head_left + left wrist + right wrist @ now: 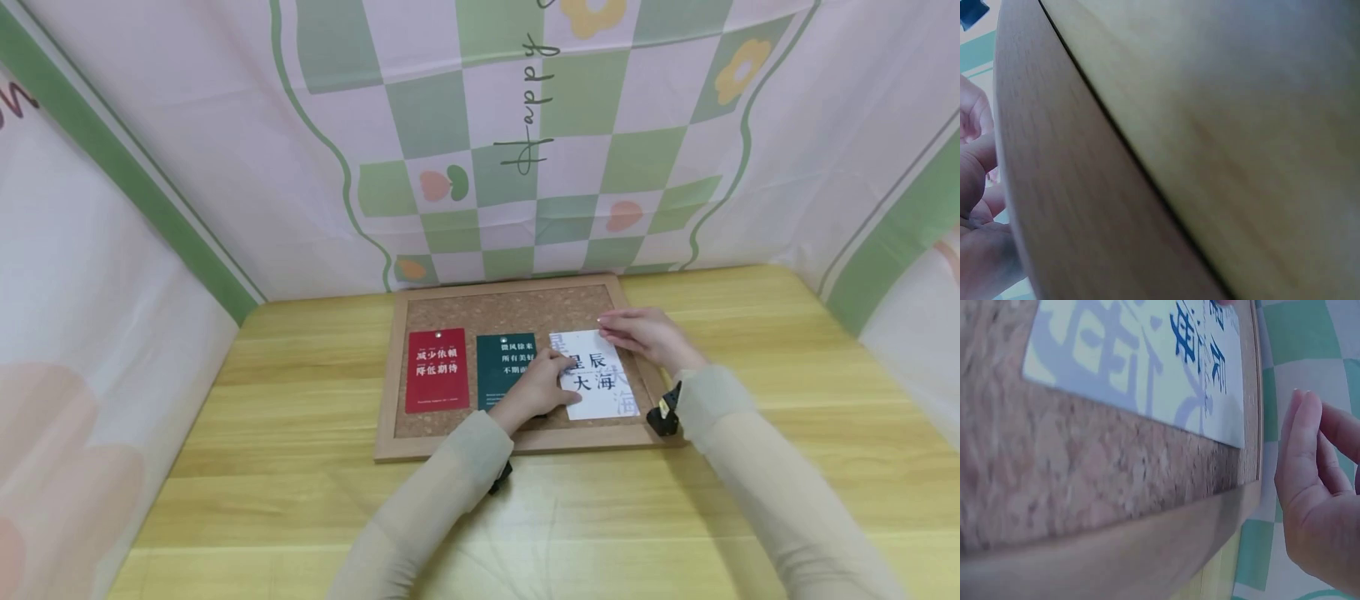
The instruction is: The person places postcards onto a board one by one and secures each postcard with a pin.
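A wood-framed cork board (495, 312) lies on the yellow table. A red card (437, 369) and a dark green card (504, 358) are each pinned on it at the top. To their right lies a white card (600, 392) with large dark characters. My left hand (542, 385) presses on that card's left edge and covers part of the green card. My right hand (641, 332) rests with straight fingers at the white card's upper right corner. In the right wrist view the white card (1135, 350) lies on the cork (1054, 462), and my right hand (1310, 487) holds nothing that I can see.
The left wrist view shows only the board's wooden frame (1054, 187), the table (1241, 125) and my loosely curled fingers (975, 187). A green-and-white checked cloth (525, 167) hangs behind the table, and cloth walls close in both sides.
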The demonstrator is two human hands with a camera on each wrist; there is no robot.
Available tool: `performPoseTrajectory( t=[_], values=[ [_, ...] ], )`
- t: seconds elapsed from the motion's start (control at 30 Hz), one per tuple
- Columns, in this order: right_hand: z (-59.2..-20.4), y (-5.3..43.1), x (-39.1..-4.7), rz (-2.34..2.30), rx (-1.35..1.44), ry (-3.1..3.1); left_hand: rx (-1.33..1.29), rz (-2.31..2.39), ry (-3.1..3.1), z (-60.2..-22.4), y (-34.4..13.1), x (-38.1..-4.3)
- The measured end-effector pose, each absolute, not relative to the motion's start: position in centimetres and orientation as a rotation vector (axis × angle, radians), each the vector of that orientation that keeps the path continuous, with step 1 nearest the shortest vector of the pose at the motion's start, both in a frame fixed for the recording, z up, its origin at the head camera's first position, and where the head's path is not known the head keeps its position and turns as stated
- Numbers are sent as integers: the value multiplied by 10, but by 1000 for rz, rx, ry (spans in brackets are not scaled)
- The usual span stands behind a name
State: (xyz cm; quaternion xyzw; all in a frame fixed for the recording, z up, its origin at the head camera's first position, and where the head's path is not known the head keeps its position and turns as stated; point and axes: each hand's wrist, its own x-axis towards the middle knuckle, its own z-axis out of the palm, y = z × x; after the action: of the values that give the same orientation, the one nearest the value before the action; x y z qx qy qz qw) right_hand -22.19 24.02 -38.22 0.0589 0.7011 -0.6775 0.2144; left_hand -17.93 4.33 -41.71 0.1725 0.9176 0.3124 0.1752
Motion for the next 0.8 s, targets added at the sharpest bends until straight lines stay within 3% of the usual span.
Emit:
performPoseTrajectory(
  t=[0.8],
  values=[
    [-393, 216, -232, -1711, 239, 2111, 524, 898, 2598, -417, 42, -181]
  ],
)
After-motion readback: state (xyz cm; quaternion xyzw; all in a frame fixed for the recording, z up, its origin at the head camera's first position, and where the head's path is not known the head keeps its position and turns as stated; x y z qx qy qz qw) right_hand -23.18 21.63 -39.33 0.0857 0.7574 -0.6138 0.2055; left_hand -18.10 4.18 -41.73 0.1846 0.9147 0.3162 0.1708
